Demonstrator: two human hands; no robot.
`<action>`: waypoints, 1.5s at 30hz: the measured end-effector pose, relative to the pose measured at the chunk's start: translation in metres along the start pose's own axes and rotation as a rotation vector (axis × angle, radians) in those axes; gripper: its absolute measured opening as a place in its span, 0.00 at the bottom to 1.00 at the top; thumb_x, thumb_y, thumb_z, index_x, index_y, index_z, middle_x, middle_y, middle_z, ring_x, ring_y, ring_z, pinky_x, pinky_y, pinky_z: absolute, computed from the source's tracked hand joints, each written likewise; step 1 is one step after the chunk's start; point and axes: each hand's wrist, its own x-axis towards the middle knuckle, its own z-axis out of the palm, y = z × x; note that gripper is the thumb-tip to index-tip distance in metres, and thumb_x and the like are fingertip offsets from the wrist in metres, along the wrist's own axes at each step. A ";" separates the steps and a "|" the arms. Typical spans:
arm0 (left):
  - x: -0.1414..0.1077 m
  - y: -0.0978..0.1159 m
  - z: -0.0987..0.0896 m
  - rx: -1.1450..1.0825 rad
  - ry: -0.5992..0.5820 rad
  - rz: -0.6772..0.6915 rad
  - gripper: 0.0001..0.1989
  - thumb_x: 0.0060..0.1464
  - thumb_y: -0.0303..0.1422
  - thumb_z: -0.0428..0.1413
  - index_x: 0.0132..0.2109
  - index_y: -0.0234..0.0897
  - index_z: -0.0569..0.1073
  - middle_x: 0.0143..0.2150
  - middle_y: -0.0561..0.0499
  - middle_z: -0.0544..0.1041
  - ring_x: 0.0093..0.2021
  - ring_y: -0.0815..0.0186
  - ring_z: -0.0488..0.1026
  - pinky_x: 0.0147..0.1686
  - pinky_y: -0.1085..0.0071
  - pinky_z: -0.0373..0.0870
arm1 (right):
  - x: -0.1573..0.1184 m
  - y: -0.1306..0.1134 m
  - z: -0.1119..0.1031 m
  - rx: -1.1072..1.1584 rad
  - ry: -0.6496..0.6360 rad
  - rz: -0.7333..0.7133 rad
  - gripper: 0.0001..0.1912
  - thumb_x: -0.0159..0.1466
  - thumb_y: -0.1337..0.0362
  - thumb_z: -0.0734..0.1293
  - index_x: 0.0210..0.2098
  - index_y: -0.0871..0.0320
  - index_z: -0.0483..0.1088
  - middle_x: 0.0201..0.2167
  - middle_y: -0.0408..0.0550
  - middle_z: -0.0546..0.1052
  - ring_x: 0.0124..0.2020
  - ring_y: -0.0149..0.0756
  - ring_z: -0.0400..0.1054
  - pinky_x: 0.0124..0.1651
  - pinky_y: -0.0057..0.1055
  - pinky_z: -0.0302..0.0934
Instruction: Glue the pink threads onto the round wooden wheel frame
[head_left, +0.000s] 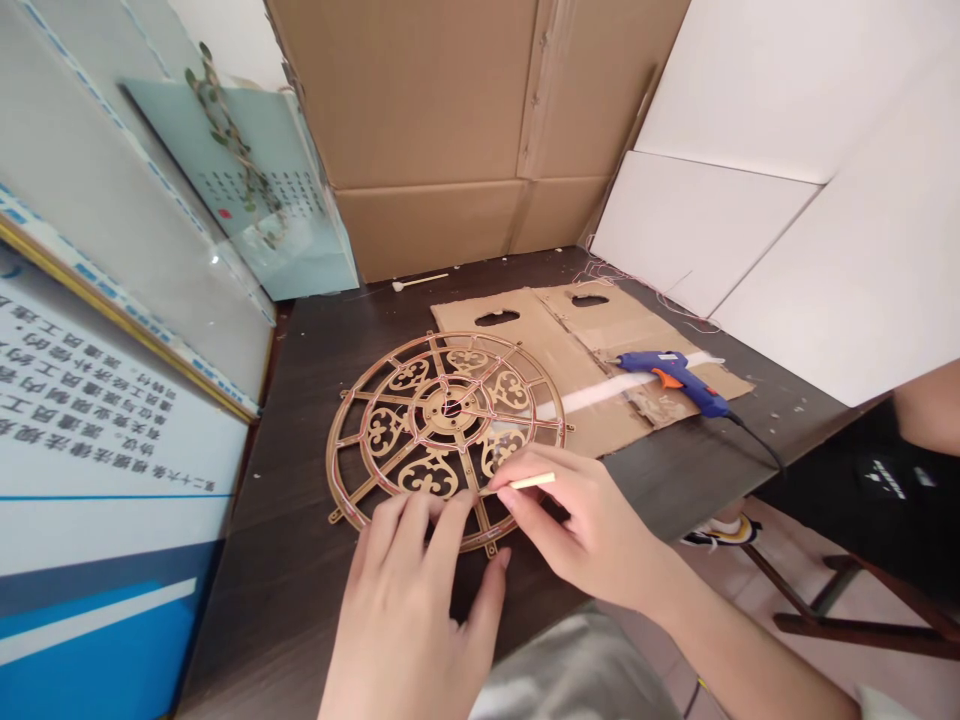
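Note:
A round gold-coloured openwork frame (426, 474), with scrollwork panels and thin reddish wires along its rings, lies flat on the dark table. My right hand (596, 525) pinches a thin pale wooden stick (536, 482) between thumb and fingers, its tip down at a spoke near the frame's front edge. Resting over the near-left part of the rim is my left hand (409, 595), fingers spread and thumb apart, with its index fingertip close to the stick's tip. My left hand's fingertips partly cover the frame.
A blue glue gun (664, 370) with an orange trigger lies on a flat cardboard sheet (570, 340), its cord running right. A cotton-tipped stick (420, 282) is at the back. Cardboard and white panels (720, 220) stand behind. Another person's shoe (731, 530) and a stool (847, 610) are at right.

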 end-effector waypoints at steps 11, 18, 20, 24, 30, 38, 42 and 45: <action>0.001 0.000 0.002 0.000 0.027 0.009 0.11 0.64 0.31 0.54 0.53 0.37 0.70 0.42 0.45 0.74 0.44 0.53 0.68 0.43 0.53 0.71 | 0.000 -0.001 0.001 0.000 -0.007 0.026 0.07 0.74 0.69 0.63 0.43 0.57 0.72 0.40 0.45 0.78 0.39 0.32 0.73 0.43 0.29 0.67; 0.000 0.001 0.002 0.011 0.031 0.002 0.11 0.63 0.30 0.54 0.52 0.37 0.70 0.41 0.45 0.75 0.44 0.53 0.69 0.42 0.54 0.71 | 0.001 -0.002 0.002 -0.007 0.023 -0.001 0.06 0.74 0.70 0.63 0.43 0.57 0.73 0.39 0.45 0.78 0.38 0.31 0.73 0.41 0.28 0.67; 0.000 0.001 0.002 0.027 0.031 0.008 0.12 0.64 0.31 0.54 0.53 0.37 0.71 0.42 0.45 0.75 0.44 0.52 0.69 0.41 0.54 0.71 | 0.001 -0.002 0.002 -0.001 0.077 -0.019 0.06 0.73 0.71 0.64 0.42 0.57 0.73 0.36 0.44 0.78 0.34 0.30 0.71 0.38 0.26 0.66; 0.000 0.002 0.001 0.041 0.009 0.005 0.13 0.64 0.32 0.54 0.54 0.37 0.71 0.43 0.45 0.75 0.45 0.52 0.69 0.42 0.55 0.71 | -0.003 -0.004 0.002 -0.011 0.187 -0.039 0.05 0.73 0.71 0.65 0.41 0.57 0.73 0.31 0.43 0.75 0.28 0.28 0.65 0.32 0.26 0.62; -0.001 0.001 0.000 0.026 0.035 0.006 0.10 0.64 0.32 0.55 0.52 0.38 0.71 0.41 0.47 0.75 0.43 0.54 0.69 0.43 0.57 0.69 | -0.005 -0.006 0.000 -0.002 0.255 -0.048 0.06 0.72 0.71 0.64 0.40 0.58 0.72 0.32 0.44 0.76 0.26 0.27 0.63 0.28 0.26 0.58; -0.001 0.001 0.000 0.035 0.053 0.008 0.12 0.65 0.32 0.55 0.53 0.35 0.70 0.42 0.45 0.75 0.44 0.54 0.69 0.45 0.58 0.67 | -0.003 -0.007 0.000 -0.012 0.294 -0.058 0.06 0.71 0.72 0.64 0.39 0.58 0.72 0.32 0.44 0.76 0.24 0.26 0.61 0.27 0.26 0.57; -0.002 0.000 0.002 0.036 0.047 0.015 0.11 0.64 0.32 0.56 0.52 0.34 0.70 0.42 0.46 0.75 0.44 0.54 0.69 0.45 0.58 0.67 | -0.003 -0.007 0.000 -0.025 0.301 -0.057 0.06 0.72 0.72 0.64 0.39 0.58 0.72 0.32 0.45 0.77 0.24 0.27 0.62 0.27 0.28 0.58; -0.002 -0.001 0.002 0.035 0.047 0.023 0.10 0.64 0.32 0.56 0.51 0.36 0.70 0.41 0.47 0.75 0.43 0.54 0.69 0.44 0.58 0.68 | -0.003 -0.006 0.000 -0.028 0.312 -0.059 0.06 0.71 0.71 0.64 0.39 0.57 0.71 0.32 0.46 0.77 0.26 0.29 0.65 0.28 0.29 0.60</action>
